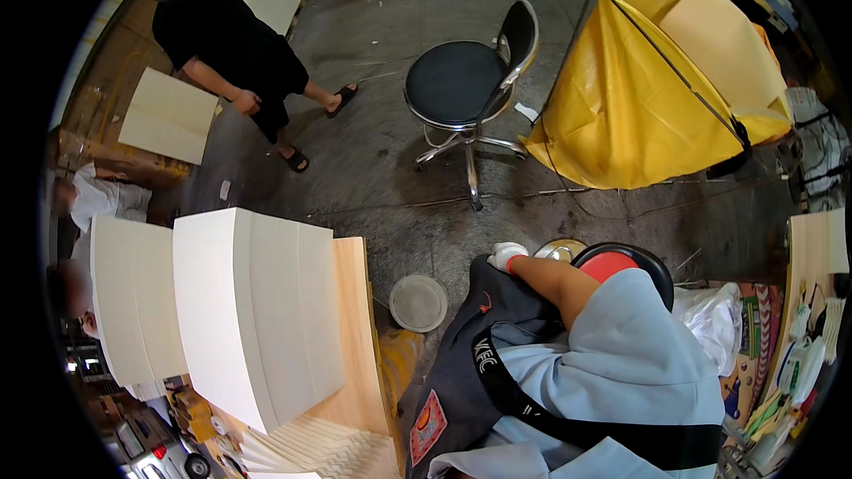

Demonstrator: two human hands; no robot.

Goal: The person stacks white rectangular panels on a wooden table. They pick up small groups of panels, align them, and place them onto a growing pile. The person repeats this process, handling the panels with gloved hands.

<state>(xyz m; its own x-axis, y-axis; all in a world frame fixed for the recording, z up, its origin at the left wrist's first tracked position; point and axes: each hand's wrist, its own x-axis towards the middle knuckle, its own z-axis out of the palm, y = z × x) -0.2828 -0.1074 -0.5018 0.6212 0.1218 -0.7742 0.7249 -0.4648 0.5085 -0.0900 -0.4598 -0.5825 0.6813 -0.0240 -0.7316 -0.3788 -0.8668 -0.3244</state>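
My right hand, in a white glove with a red cuff, rests at the far end of my dark apron, apparently over my knee. Its fingers curve away, and I cannot make out whether they grip anything. Only a bit of pale blue sleeve shows of my left arm, at the lower edge; my left hand is outside the picture. To my left, tall stacks of white boards stand on a light wooden table. More thin white strips or panels lie fanned near its front.
A round grey bucket stands by the table. Beyond are a black swivel chair and a large yellow bag. A red and black stool is beside me. Another person stands at the far left; others are partly visible.
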